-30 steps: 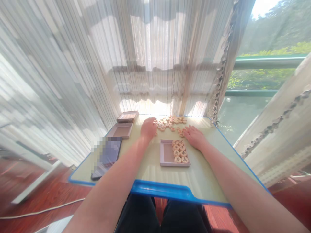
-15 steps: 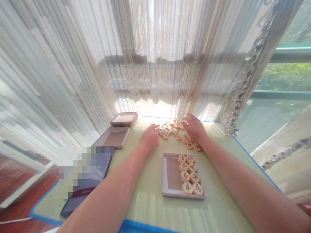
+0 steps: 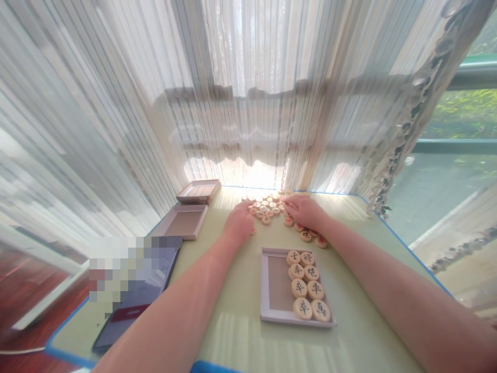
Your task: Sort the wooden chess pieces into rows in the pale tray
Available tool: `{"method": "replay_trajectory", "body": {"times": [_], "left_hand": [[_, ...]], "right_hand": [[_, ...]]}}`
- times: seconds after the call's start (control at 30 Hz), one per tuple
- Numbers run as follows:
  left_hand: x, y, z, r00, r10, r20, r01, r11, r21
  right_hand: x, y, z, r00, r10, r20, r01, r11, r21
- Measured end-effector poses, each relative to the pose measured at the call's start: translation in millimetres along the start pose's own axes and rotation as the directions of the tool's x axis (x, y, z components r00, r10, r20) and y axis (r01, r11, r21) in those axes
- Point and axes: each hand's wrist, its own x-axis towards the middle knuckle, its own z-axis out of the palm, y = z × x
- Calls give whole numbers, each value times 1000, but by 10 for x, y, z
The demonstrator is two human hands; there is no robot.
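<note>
Round wooden xiangqi pieces [image 3: 266, 219] with red or black characters lie in a loose cluster at the far middle of the table. At the cluster's left edge rests my left hand [image 3: 239, 221], fingers loosely stretched beside the pieces, tips partly hidden. My right hand [image 3: 308, 211] reaches over the right side, fingers extended among the pieces and partly covering some. Below its wrist sit a black-marked piece [image 3: 306, 235] and a red-marked one [image 3: 321, 241]. Nearer me, a shallow cardboard box [image 3: 264, 290] has several black-marked pieces [image 3: 303, 308] in two columns along its right side.
A shallow box part [image 3: 182, 221] lies at the left, with another box [image 3: 199, 190] behind it. A dark flat device [image 3: 140, 305], partly pixelated, lies left of my left forearm. The blue-edged table [image 3: 233, 331] backs onto sheer curtains [image 3: 248, 119].
My right hand has moved left and slightly nearer, over the right part of the cluster. My left hand stays about where it was. The view has shifted slightly.
</note>
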Motion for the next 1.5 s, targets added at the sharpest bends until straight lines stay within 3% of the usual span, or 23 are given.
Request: {"method": "replay_trajectory", "body": {"times": [0.2,0.4,0.53,0.7,1.0,1.23,1.5], "left_hand": [[69,-92,-47,982,-150,-112,115,956,-268],[86,-83,-16,979,-203,-11,181,894,-410],[74,-72,9,981,-191,30,186,890,-416],[78,-103,41,982,-190,20,184,913,-364],[88,-139,59,992,-120,-29,111,972,-208],[78,-134,47,996,-81,-47,70,977,-203],[78,-115,48,996,-75,-58,63,980,-189]], "right_hand": [[-8,15,-23,998,23,-61,-22,999,24],[-13,3,-20,999,9,-45,-6,997,72],[10,74,18,995,42,-89,-37,998,58],[20,91,-4,994,109,16,-110,991,81],[-7,-44,-46,982,182,44,-187,966,180],[3,-129,-109,989,-128,68,122,989,83],[4,-275,-160,979,-180,95,186,981,-60]]}}
